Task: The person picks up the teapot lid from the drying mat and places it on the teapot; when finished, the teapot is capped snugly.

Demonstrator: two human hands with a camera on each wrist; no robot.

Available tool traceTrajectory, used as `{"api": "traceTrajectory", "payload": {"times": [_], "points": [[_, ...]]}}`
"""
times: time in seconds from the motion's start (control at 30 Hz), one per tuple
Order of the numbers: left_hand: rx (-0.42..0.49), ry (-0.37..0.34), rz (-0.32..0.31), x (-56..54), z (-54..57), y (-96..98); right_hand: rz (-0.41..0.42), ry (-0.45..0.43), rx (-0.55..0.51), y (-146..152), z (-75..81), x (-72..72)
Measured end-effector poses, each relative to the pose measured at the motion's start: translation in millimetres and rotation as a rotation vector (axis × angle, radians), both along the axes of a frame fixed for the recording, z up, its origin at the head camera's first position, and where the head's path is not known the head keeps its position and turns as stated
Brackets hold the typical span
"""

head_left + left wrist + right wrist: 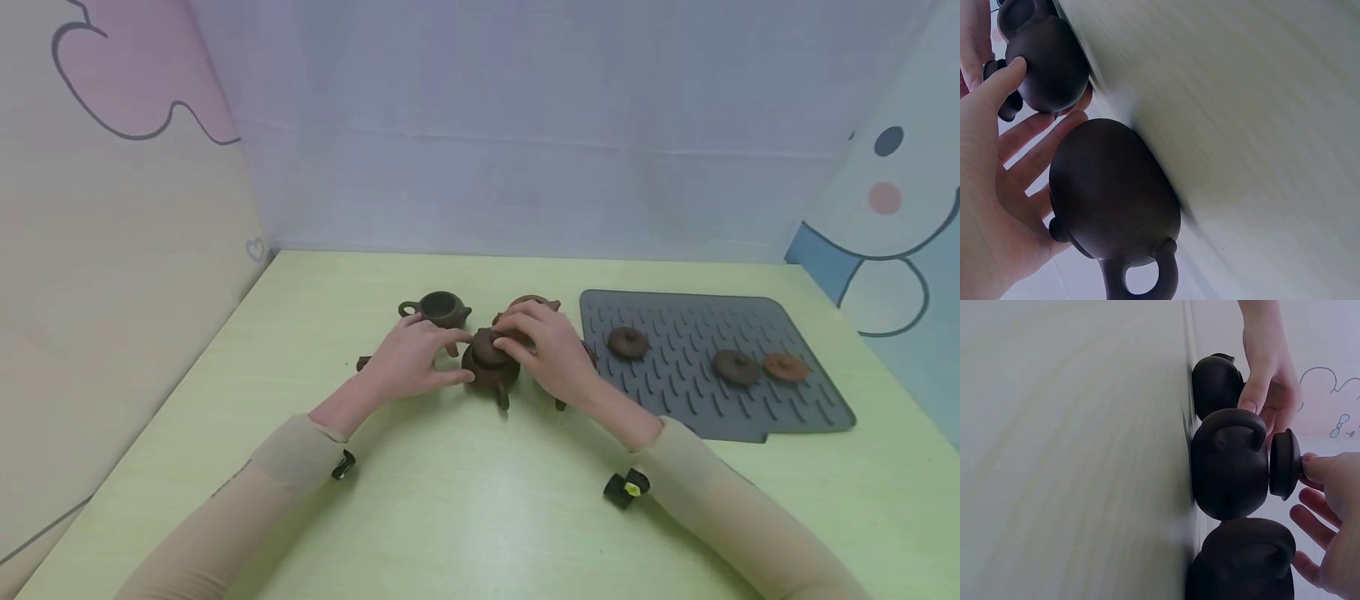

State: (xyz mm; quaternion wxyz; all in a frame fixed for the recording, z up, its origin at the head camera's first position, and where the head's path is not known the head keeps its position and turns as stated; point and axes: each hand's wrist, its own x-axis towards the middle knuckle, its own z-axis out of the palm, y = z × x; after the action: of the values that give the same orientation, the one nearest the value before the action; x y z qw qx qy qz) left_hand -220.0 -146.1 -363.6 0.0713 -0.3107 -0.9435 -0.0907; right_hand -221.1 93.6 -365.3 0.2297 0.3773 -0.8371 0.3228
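A dark brown clay teapot [491,383] stands at the middle of the table, its handle toward me. My left hand [408,358] holds its body from the left, thumb on the near side, fingers on the far side. My right hand [555,354] pinches the knob of a dark lid [489,347] over the pot's mouth. In the right wrist view a narrow gap shows between the lid [1285,464] and the pot [1230,481]. Beside my left hand stands a lidded dark teapot [1116,187]. Another dark teapot [1244,569] is by my right hand, mostly hidden from the head view.
Behind my hands stand a lidless dark teapot [442,310] and a reddish-brown teapot [532,301], partly covered by my right hand. On the right lies a grey ridged mat [675,408] with two dark lids [628,342] and a reddish lid [785,367]. A curtain [525,192] hangs behind the table.
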Motion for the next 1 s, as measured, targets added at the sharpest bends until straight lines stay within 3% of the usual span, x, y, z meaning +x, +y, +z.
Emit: {"api": "traceTrajectory", "payload": {"times": [1.0], "points": [[0.007, -0.018, 0.017, -0.2, -0.8, -0.1, -0.085, -0.105, 0.179, -7.5, -0.6, 3.3]]}}
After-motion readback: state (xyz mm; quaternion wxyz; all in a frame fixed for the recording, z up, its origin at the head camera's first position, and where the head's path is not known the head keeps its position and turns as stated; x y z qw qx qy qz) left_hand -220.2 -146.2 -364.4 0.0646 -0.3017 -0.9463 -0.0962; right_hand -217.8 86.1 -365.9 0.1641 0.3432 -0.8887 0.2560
